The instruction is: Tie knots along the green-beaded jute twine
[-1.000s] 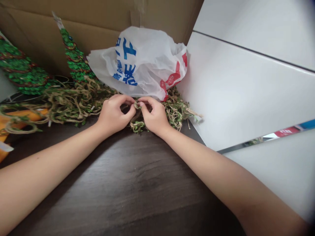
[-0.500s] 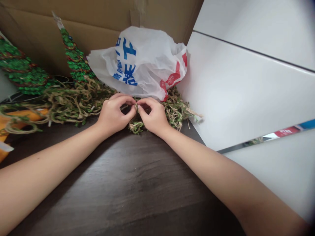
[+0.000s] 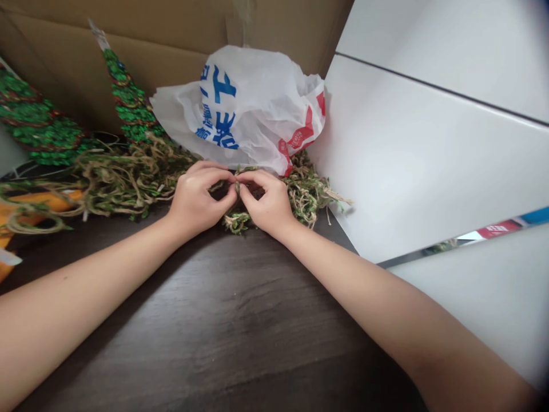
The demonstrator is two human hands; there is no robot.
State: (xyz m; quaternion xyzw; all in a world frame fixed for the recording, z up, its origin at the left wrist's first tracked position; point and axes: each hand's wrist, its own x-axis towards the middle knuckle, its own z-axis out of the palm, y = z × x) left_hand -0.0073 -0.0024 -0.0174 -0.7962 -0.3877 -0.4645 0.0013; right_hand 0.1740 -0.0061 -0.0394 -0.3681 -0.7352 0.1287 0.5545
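My left hand (image 3: 201, 195) and my right hand (image 3: 266, 200) meet at the fingertips, both pinching a bit of leafy twine garland (image 3: 237, 222). The garland is brown jute twine with small green leaves, and a short knotted end hangs below my fingers to the dark table. More of the same tangled garland (image 3: 128, 177) lies to the left of my left hand. Another heap of it (image 3: 306, 197) sits just right of my right hand. My fingers hide the exact spot they grip.
A white plastic bag (image 3: 266, 109) with blue and red print lies behind my hands, against a cardboard box (image 3: 171, 34). Two green tinsel trees (image 3: 132, 106) stand at the left, near an orange packet (image 3: 51, 201). White tiled wall (image 3: 420, 149) bounds the right side of the dark wooden table (image 3: 206, 332).
Almost nothing differs. Both hands stay in the same place, pinching the garland, with only a very slight shift of the fingers and view.
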